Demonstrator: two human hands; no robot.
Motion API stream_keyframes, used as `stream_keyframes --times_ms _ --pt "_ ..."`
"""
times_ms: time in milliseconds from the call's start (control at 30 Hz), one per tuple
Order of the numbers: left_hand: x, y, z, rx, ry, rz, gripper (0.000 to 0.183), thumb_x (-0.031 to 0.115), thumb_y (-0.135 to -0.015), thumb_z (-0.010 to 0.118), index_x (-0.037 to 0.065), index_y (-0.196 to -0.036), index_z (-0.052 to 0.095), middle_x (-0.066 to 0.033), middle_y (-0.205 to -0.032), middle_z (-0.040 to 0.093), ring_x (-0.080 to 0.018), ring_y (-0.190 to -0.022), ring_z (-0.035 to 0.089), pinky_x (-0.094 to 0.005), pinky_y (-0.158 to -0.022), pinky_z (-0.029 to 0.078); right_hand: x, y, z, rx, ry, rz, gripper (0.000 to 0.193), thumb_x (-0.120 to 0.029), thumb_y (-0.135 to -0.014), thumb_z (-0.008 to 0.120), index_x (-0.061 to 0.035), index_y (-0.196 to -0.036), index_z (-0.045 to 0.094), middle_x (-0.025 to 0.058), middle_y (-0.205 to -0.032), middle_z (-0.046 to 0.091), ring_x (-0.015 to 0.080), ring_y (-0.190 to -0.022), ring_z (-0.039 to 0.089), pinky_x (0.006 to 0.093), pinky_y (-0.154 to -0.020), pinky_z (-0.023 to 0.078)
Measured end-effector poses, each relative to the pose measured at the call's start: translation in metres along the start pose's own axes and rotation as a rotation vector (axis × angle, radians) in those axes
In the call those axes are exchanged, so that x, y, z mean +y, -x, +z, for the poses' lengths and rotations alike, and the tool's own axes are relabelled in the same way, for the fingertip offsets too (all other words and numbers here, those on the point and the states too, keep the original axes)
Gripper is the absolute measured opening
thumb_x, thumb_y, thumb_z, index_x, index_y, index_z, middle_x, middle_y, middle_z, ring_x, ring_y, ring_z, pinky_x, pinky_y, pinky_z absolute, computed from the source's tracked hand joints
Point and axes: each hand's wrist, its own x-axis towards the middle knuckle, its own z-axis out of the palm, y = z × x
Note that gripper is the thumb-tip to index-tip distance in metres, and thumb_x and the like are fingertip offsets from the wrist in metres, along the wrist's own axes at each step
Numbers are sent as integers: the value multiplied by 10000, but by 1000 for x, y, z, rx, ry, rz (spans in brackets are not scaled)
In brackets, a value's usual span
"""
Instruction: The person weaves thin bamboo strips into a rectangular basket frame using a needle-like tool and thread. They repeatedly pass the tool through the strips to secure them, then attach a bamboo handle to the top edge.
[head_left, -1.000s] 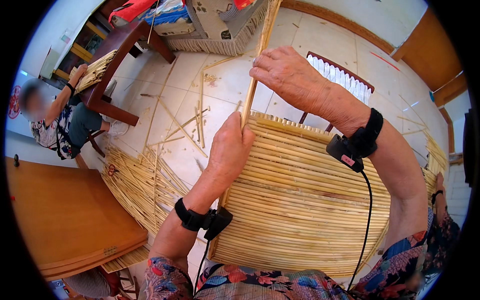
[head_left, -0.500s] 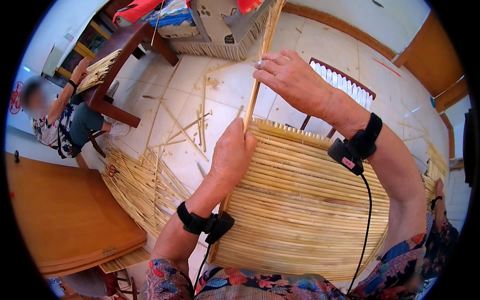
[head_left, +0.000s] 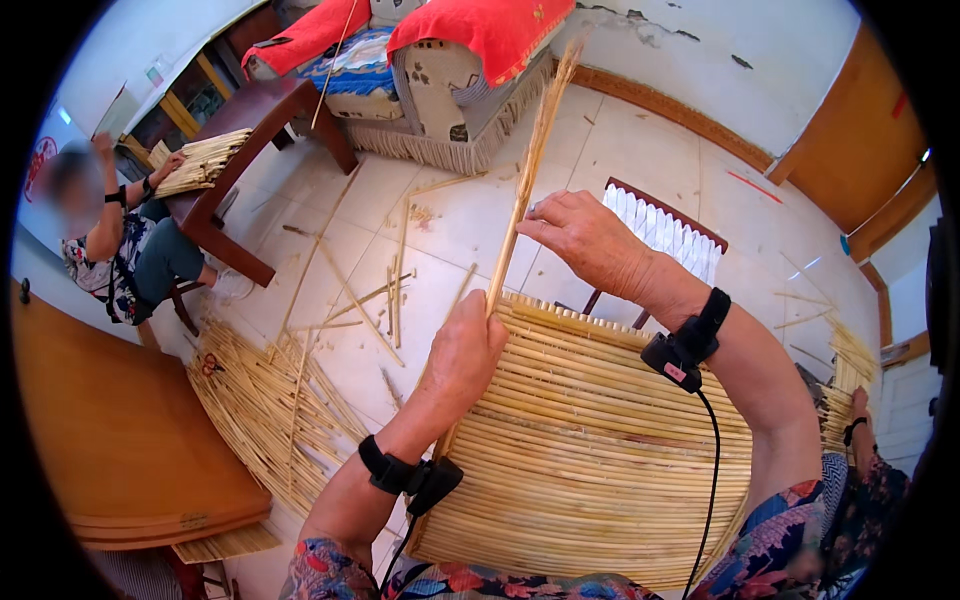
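A woven mat of pale straw stalks [head_left: 600, 440] lies across my lap, its ribs running left to right. My left hand [head_left: 465, 355] presses on the mat's upper left corner and closes round the lower part of a long straw stalk [head_left: 528, 175]. My right hand [head_left: 590, 240] pinches the same stalk higher up, above the mat's top edge. The stalk stands nearly upright, tilted slightly right, its frayed tip reaching toward the sofa. Both wrists wear black bands with small devices, and a cable runs down from the right one.
Loose straw stalks [head_left: 270, 400] lie heaped on the tiled floor at my left. A wooden board [head_left: 120, 440] sits at lower left. Another person [head_left: 120, 240] sits at a dark table [head_left: 260, 120] holding a straw bundle. A sofa [head_left: 450, 70] stands beyond, a white ribbed rack [head_left: 665, 230] behind my right hand.
Both hands have slid the stalk slightly; my right hand has dropped lower and nearer the mat's top edge. My view has tilted up, so the sofa shows more.
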Motion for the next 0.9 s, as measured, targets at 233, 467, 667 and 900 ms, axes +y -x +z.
stream_keyframes --times_ms 233,467,667,900 --pt "1 2 -2 -8 66 -35 108 87 -889 494 -15 -902 463 -267 -786 542 -457 -759 534 -488 -673 440 2 0 9 53 85 -71 330 -49 -809 556 -59 -1133 612 51 -1054 620 220 -1068 545 354 -907 416" --pt "-1 0 -4 -28 68 7 108 80 -878 496 -16 -878 446 -282 -804 547 -488 -787 531 -524 -681 435 3 -8 16 169 210 -172 234 -119 -806 534 -71 -1024 603 23 -954 594 182 -971 548 330 -795 418" --pt "4 1 -6 -48 84 -43 105 76 -873 494 -19 -876 449 -279 -781 551 -475 -770 536 -509 -675 441 6 -18 20 111 240 -185 69 -103 -801 557 -100 -857 596 18 -859 592 176 -927 567 321 -800 417" --pt "3 0 -6 -61 80 -58 102 73 -872 495 -21 -884 455 -278 -773 555 -470 -760 545 -509 -672 445 3 -21 6 -61 288 -154 158 -76 -796 579 -88 -948 617 14 -907 594 176 -970 557 343 -875 407"
